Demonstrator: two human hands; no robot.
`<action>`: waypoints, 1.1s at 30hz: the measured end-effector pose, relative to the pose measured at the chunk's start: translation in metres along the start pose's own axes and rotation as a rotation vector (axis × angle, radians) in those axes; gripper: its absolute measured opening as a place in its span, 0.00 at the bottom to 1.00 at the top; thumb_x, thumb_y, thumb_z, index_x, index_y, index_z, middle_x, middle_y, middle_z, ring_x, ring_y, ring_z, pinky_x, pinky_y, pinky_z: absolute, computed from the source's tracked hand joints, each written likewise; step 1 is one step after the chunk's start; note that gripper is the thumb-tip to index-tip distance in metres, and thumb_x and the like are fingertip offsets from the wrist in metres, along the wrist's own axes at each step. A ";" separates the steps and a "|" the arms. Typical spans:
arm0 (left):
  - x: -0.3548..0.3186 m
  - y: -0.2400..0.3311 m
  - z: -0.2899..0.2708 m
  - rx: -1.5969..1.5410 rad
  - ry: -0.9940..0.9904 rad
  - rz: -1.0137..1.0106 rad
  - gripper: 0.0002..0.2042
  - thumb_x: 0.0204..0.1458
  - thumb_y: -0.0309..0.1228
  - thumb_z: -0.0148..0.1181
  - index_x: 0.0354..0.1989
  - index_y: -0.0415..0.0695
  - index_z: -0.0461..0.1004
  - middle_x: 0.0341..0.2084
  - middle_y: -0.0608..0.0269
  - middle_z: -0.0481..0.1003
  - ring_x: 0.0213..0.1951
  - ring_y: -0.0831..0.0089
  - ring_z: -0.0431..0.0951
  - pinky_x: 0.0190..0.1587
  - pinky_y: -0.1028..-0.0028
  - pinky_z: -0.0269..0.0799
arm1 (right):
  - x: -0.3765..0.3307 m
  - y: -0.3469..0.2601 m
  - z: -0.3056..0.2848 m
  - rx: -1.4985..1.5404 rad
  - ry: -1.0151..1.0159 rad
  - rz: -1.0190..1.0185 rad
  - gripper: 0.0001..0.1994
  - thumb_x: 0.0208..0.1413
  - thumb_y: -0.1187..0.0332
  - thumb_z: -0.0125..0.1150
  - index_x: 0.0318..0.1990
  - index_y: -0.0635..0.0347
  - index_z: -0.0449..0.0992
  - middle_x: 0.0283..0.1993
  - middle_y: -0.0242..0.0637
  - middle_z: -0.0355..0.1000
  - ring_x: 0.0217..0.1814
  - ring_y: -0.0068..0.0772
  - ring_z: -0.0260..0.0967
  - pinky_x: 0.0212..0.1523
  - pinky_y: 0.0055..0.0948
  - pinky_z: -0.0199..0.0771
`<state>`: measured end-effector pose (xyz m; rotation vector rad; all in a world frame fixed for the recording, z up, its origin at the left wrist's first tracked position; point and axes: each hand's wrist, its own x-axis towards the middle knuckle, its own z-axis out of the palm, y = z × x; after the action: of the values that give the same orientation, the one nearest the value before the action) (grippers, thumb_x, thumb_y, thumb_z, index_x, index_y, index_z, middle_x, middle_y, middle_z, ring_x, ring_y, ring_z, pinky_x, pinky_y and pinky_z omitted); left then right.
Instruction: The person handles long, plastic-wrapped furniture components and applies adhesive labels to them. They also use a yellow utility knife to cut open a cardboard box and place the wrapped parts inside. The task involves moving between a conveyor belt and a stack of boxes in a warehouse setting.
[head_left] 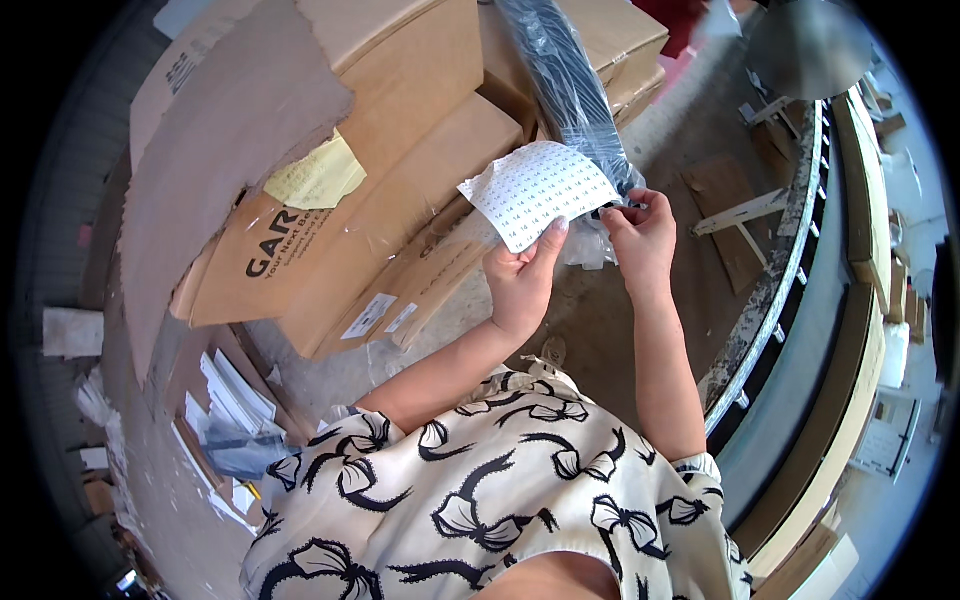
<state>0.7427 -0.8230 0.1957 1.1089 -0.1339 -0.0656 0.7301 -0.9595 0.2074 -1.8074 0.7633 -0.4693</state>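
My left hand (521,285) is closed on the lower edge of a white sheet of small printed stickers (545,190), thumb on top. The sheet curves slightly, and its printed side faces up. My right hand (645,240) is at the sheet's right corner with thumb and index finger pinched together. What lies between those fingertips is too small to make out. Just beyond the right hand, a long dark item wrapped in clear plastic (570,85) leans against the boxes, its lower end close to my fingers.
Large brown cardboard boxes (400,90) stand stacked ahead and to the left, with a torn cardboard sheet (230,130) and a yellow paper (320,175) on them. On the right runs a curved-looking roller conveyor (770,330) carrying long cartons (820,420). White strips (235,390) lie low left.
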 end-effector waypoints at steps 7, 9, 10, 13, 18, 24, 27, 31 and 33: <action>0.006 0.010 -0.031 -0.083 -0.036 0.001 0.03 0.52 0.25 0.58 0.31 0.39 0.75 0.29 0.70 0.74 0.33 0.87 0.69 0.38 0.83 0.67 | -0.011 0.002 0.020 -0.140 0.210 0.072 0.18 0.40 0.73 0.61 0.41 0.67 0.67 0.28 0.39 0.74 0.24 0.23 0.70 0.27 0.24 0.69; 0.008 0.015 -0.035 -0.140 -0.033 -0.006 0.05 0.52 0.27 0.59 0.33 0.38 0.75 0.30 0.69 0.75 0.33 0.87 0.69 0.37 0.84 0.65 | -0.012 0.008 0.023 -0.027 0.228 0.144 0.18 0.39 0.74 0.62 0.41 0.67 0.67 0.27 0.39 0.73 0.24 0.24 0.69 0.26 0.24 0.69; 0.008 0.014 -0.038 -0.129 -0.032 -0.018 0.05 0.52 0.27 0.59 0.32 0.39 0.76 0.30 0.70 0.75 0.32 0.88 0.69 0.36 0.84 0.64 | -0.012 0.009 0.024 0.006 0.251 0.161 0.18 0.39 0.74 0.62 0.40 0.67 0.67 0.27 0.39 0.72 0.24 0.24 0.69 0.25 0.24 0.69; 0.006 0.012 -0.047 -0.066 -0.046 -0.048 0.05 0.51 0.28 0.59 0.28 0.40 0.75 0.28 0.72 0.74 0.30 0.89 0.67 0.33 0.85 0.63 | -0.011 0.009 0.026 0.067 0.308 0.189 0.17 0.38 0.75 0.62 0.40 0.68 0.67 0.28 0.38 0.69 0.22 0.25 0.68 0.23 0.23 0.69; 0.010 0.016 -0.049 -0.068 0.010 -0.076 0.05 0.50 0.27 0.61 0.25 0.42 0.75 0.26 0.74 0.73 0.28 0.90 0.65 0.33 0.84 0.62 | -0.012 -0.001 0.027 0.234 0.292 0.298 0.17 0.38 0.76 0.63 0.38 0.68 0.67 0.26 0.38 0.69 0.20 0.24 0.67 0.21 0.22 0.66; 0.007 0.018 -0.053 -0.116 0.027 -0.186 0.04 0.49 0.26 0.61 0.32 0.42 0.76 0.31 0.71 0.74 0.33 0.88 0.68 0.39 0.83 0.63 | -0.010 0.014 0.036 -0.025 0.428 0.179 0.16 0.36 0.72 0.65 0.35 0.64 0.69 0.25 0.36 0.71 0.27 0.29 0.70 0.31 0.27 0.70; 0.005 0.021 -0.052 -0.113 0.000 -0.196 0.07 0.50 0.26 0.60 0.38 0.40 0.75 0.35 0.69 0.75 0.37 0.86 0.70 0.42 0.81 0.65 | -0.014 0.001 0.040 -0.150 0.439 0.179 0.17 0.34 0.69 0.66 0.34 0.63 0.70 0.26 0.37 0.72 0.30 0.32 0.71 0.37 0.29 0.70; 0.002 0.017 -0.057 -0.078 -0.035 -0.183 0.10 0.51 0.25 0.59 0.41 0.39 0.74 0.40 0.67 0.74 0.41 0.83 0.71 0.45 0.79 0.66 | -0.014 -0.001 0.035 -0.158 0.439 0.221 0.15 0.35 0.69 0.66 0.32 0.62 0.69 0.26 0.36 0.72 0.30 0.32 0.71 0.36 0.29 0.70; 0.001 0.016 -0.059 -0.057 -0.046 -0.185 0.10 0.51 0.24 0.58 0.42 0.39 0.74 0.40 0.66 0.74 0.41 0.82 0.71 0.44 0.78 0.66 | -0.012 0.004 0.031 -0.061 0.411 0.289 0.14 0.36 0.68 0.66 0.30 0.63 0.69 0.25 0.36 0.71 0.30 0.31 0.70 0.34 0.29 0.70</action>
<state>0.7521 -0.7640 0.1841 1.0610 -0.0698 -0.2590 0.7398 -0.9308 0.1935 -1.6384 1.3131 -0.6384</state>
